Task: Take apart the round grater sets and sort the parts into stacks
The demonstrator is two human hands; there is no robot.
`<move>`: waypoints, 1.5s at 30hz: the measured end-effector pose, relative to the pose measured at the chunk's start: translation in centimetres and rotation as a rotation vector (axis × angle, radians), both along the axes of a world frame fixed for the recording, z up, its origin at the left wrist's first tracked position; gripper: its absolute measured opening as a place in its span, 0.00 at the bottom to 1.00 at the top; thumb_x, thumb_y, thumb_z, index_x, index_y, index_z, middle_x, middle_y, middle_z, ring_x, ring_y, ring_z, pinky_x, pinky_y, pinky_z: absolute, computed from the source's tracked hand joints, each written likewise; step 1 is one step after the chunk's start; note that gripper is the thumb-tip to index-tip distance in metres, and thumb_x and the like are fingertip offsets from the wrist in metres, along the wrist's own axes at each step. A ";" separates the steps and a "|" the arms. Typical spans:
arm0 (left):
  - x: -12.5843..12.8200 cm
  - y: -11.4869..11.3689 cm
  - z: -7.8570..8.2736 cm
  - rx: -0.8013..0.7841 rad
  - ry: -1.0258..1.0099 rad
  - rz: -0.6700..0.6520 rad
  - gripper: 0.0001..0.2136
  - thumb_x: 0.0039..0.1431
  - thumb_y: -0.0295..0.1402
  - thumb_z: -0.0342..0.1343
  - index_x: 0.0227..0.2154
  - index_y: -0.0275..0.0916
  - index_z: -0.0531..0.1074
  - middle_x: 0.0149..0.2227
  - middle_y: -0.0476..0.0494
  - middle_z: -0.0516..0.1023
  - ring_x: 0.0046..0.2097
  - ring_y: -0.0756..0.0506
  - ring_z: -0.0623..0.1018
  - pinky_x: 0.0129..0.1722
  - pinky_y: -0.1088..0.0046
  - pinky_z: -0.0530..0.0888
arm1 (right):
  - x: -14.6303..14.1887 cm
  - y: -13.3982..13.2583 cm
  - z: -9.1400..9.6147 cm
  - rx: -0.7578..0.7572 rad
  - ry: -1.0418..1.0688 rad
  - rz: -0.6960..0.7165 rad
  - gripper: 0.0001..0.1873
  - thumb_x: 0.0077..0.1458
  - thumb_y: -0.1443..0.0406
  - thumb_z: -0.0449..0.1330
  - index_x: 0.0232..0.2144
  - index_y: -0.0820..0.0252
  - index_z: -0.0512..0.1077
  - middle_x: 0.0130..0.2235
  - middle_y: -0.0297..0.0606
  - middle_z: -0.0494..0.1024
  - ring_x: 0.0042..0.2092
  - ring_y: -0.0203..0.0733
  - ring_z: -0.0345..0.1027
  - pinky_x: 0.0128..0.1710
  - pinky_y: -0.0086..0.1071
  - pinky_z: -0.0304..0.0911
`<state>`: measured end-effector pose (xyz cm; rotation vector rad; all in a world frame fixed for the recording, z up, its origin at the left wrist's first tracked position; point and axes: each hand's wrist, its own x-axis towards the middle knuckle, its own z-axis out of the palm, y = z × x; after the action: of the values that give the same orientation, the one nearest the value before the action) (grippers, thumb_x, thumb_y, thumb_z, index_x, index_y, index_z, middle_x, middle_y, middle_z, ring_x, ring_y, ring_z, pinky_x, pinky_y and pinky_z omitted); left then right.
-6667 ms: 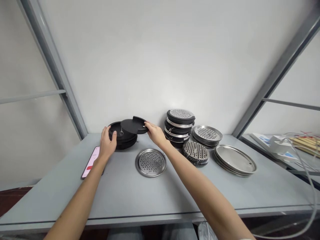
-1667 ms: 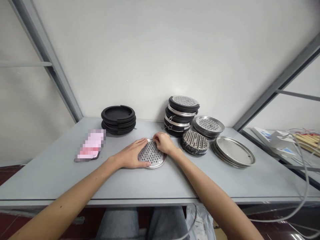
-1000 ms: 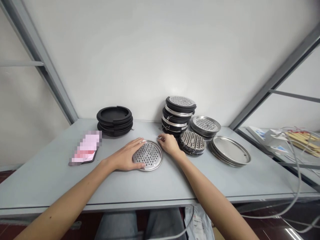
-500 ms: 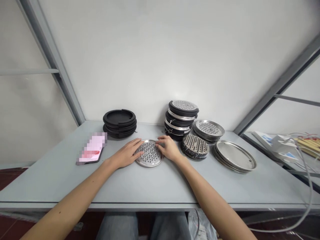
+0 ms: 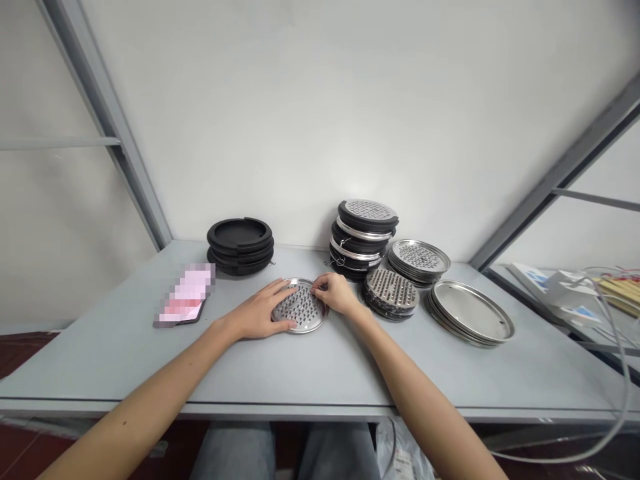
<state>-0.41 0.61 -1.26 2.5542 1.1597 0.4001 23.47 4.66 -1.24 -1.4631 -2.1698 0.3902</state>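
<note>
A round metal grater plate (image 5: pixel 301 308) with a raised rim lies on the table before me. My left hand (image 5: pixel 263 309) rests over its left side with fingers spread, the thumb on the near edge and the fingertips across the far left rim. At the upper right rim, my right hand (image 5: pixel 336 292) has thumb and forefinger pinched together. What lies between those fingertips, if anything, is hidden. Just right of that hand is a stack of smaller toothed grater discs (image 5: pixel 393 288).
Black rings (image 5: pixel 240 247) are piled at back left, near a phone (image 5: pixel 185 293). A tall stack of black and silver parts (image 5: pixel 367 233) stands behind my right hand. Slotted discs (image 5: pixel 420 260) and plain metal trays (image 5: pixel 470 312) occupy the right. A white cable (image 5: pixel 623 400) loops at far right.
My left thumb has moved down to the plate's near edge, and the left fingers reach further over it. The right fingers have curled from a loose rest into a pinch.
</note>
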 end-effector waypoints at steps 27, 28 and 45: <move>0.3 0.3 -0.1 -0.007 -0.122 0.062 0.54 0.51 0.53 0.61 0.68 0.41 0.29 0.70 0.35 0.39 0.68 0.33 0.50 0.65 0.54 0.56 | 1.4 -1.8 3.2 -0.118 0.720 -0.059 0.18 0.44 0.63 0.67 0.40 0.62 0.72 0.33 0.37 0.78 0.28 0.35 0.70 0.26 0.28 0.66; 0.2 0.2 -0.1 -0.013 -0.125 0.073 0.55 0.51 0.53 0.61 0.67 0.40 0.27 0.70 0.34 0.38 0.68 0.33 0.49 0.65 0.54 0.56 | 1.7 -2.5 3.5 -0.165 0.836 -0.061 0.21 0.42 0.62 0.68 0.41 0.62 0.72 0.33 0.37 0.78 0.28 0.36 0.70 0.25 0.27 0.66; -0.3 0.1 -0.2 -0.052 -0.090 0.056 0.50 0.53 0.55 0.58 0.68 0.42 0.33 0.70 0.37 0.40 0.68 0.34 0.50 0.65 0.57 0.54 | 18.2 -4.4 1.9 -0.002 1.072 -0.632 0.22 0.34 0.59 0.72 0.34 0.65 0.80 0.30 0.42 0.80 0.28 0.37 0.71 0.24 0.28 0.67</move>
<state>-0.66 0.70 -1.44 2.4375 1.1949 0.4867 41.68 0.29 0.66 -1.3672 -0.8301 0.7146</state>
